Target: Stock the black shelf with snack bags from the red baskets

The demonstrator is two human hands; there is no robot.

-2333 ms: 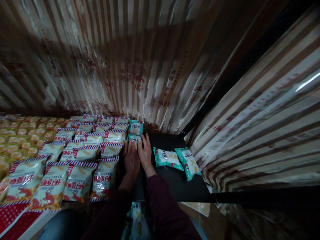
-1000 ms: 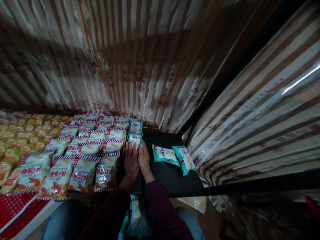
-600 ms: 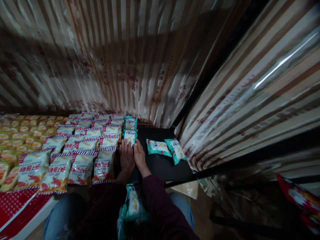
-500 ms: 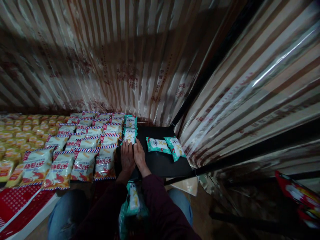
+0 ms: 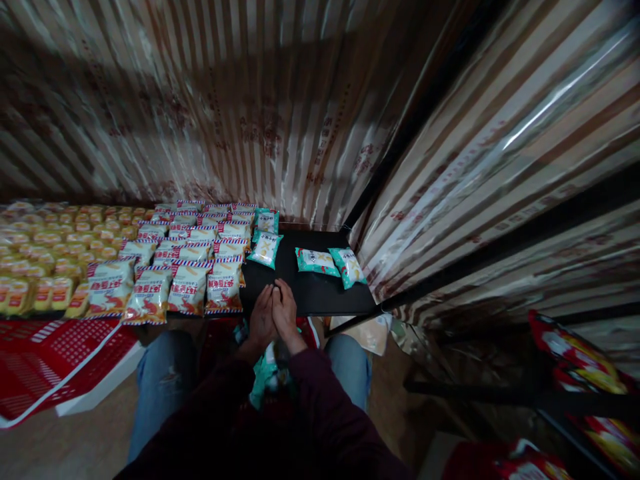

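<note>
Near teal packet [image 5: 265,249] lies face up on the black shelf [image 5: 320,293], slightly askew before the rear teal packet [image 5: 267,221]; left hand [image 5: 263,319] and right hand [image 5: 284,312] touch each other, just short of it; grip of each: fingers bent, palms hidden, cannot tell whether closed; straightening, in my judgement, wants light, flat pressure from both sides, sparing the film; white packets [image 5: 223,287] adjoin leftward; loose teal packets [image 5: 317,261] lie rightward.
</note>
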